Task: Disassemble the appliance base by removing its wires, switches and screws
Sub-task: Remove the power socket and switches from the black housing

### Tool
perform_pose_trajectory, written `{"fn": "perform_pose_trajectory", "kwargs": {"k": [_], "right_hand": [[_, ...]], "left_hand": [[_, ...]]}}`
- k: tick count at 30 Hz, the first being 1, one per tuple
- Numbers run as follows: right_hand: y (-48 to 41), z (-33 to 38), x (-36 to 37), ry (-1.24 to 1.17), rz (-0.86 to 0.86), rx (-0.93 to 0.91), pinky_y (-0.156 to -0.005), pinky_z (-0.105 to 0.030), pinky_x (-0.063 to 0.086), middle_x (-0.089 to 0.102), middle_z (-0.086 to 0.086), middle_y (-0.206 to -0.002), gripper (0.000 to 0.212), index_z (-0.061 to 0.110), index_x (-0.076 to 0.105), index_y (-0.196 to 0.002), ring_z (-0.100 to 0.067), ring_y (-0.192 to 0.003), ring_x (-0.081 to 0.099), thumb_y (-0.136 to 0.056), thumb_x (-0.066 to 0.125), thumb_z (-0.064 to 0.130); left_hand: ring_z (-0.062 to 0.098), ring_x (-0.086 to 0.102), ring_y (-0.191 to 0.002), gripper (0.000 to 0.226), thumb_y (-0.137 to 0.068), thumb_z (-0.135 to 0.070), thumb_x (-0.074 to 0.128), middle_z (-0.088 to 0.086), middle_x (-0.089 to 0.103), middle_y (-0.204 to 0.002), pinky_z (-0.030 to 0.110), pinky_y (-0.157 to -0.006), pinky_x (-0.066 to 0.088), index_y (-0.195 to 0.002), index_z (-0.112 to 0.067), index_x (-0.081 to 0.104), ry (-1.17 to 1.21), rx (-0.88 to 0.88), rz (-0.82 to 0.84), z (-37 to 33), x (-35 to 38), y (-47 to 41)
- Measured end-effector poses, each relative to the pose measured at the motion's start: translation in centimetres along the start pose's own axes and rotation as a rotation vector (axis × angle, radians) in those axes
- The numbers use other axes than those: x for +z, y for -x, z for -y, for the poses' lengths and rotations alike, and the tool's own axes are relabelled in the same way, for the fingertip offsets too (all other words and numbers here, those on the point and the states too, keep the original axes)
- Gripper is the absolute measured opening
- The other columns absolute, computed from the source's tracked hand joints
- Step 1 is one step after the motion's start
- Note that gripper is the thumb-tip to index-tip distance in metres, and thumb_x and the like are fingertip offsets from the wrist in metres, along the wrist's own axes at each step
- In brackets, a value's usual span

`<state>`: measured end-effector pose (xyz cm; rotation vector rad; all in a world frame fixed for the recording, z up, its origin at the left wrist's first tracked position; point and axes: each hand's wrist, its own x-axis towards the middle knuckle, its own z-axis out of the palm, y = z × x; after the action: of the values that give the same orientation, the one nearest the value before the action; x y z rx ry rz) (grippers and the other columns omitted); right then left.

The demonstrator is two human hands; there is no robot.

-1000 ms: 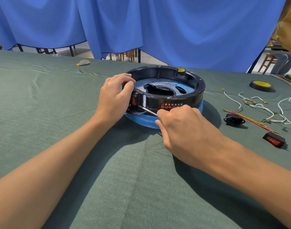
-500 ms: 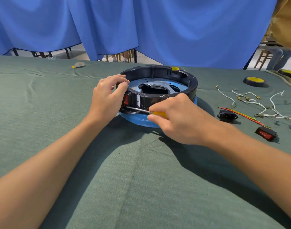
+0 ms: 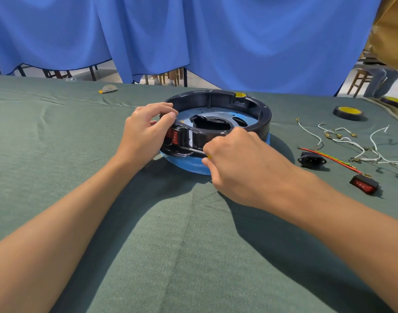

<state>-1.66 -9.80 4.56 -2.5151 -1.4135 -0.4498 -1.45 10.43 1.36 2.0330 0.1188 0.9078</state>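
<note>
The round black appliance base (image 3: 256, 109) with a blue lower rim lies on the green tablecloth at centre. My left hand (image 3: 143, 134) grips its near-left rim, fingers curled over the edge beside a red rocker switch (image 3: 172, 136) set in the wall. My right hand (image 3: 241, 163) holds a screwdriver (image 3: 192, 150); only a sliver of its yellow handle shows. Its metal shaft points left along the base's lower front edge, below the switch. The tip is hidden in the dark wall.
To the right lie a black power socket (image 3: 312, 159) with red and yellow wires, a loose red switch (image 3: 364, 184), several white wires (image 3: 356, 145) and a black-yellow disc (image 3: 348, 112). A small grey-yellow piece (image 3: 108, 88) lies far left. Blue curtains hang behind the table.
My right hand has turned and shifted along the front of the base, so the screwdriver shaft now lies nearly level. My left hand keeps its grip on the rim.
</note>
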Motion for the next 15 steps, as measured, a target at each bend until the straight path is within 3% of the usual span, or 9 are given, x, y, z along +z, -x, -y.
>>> {"fn": "perform_pose_trajectory", "kwargs": {"k": [4, 8, 15], "right_hand": [[-0.2, -0.1, 1.4, -0.126, -0.030, 0.033, -0.067, -0.038, 0.044, 0.053, -0.010, -0.075, 0.033, 0.019, 0.033, -0.067, -0.036, -0.073, 0.052, -0.096, 0.048, 0.029], [0.4, -0.3, 1.8, -0.213, -0.060, 0.027, -0.064, -0.030, 0.028, 0.041, 0.001, -0.060, 0.038, 0.021, 0.034, -0.062, -0.026, -0.063, 0.042, -0.097, 0.049, 0.027], [0.8, -0.8, 1.1, -0.291, -0.004, 0.006, -0.058, -0.030, 0.030, 0.042, 0.006, -0.056, 0.034, 0.012, 0.049, -0.065, -0.015, -0.057, 0.042, -0.097, 0.053, 0.025]], "left_hand": [[0.015, 0.055, -0.121, 0.019, -0.096, -0.014, 0.055, -0.001, 0.068, -0.116, 0.029, -0.099, 0.045, -0.101, -0.022, 0.071, 0.022, 0.012, 0.053, 0.0, -0.5, -0.2], [0.013, 0.056, -0.120, 0.023, -0.100, -0.015, 0.048, 0.001, 0.067, -0.119, 0.037, -0.107, 0.041, -0.103, -0.019, 0.071, 0.085, -0.018, 0.094, 0.0, -1.1, -0.2], [0.012, 0.057, -0.119, 0.027, -0.102, -0.017, 0.044, 0.002, 0.068, -0.119, 0.041, -0.108, 0.041, -0.103, -0.017, 0.071, 0.128, -0.039, 0.107, 0.3, -1.3, -0.3]]}}
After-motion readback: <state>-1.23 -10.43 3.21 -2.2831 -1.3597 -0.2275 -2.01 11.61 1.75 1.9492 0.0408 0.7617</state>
